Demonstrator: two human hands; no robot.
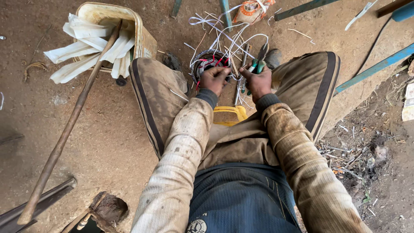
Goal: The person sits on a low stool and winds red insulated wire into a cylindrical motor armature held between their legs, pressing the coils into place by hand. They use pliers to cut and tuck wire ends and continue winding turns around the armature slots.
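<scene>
The person sits low over a dirt floor [108, 142], knees spread, both arms reaching forward between them. The left hand [214, 79] is curled shut on the near rim of a round motor stator [207, 62], a dark ring wound with coils, standing on the floor just beyond the knees. Red leads show on its near edge, and many thin white wires [224, 32] spring up out of it and fan away to the far side. The right hand [258, 82] is closed around green-handled pliers [258, 64], whose dark jaws point away, just right of the stator among the wires. Below the hands, between the thighs, shows a yellow stool edge [228, 113]. To the far left sits a worn cream container [142, 36] stuffed with white paper strips [86, 47], and a long rusty rod [64, 133] leans across it toward the near left. Blue metal bars [375, 67] lie at the far right.
</scene>
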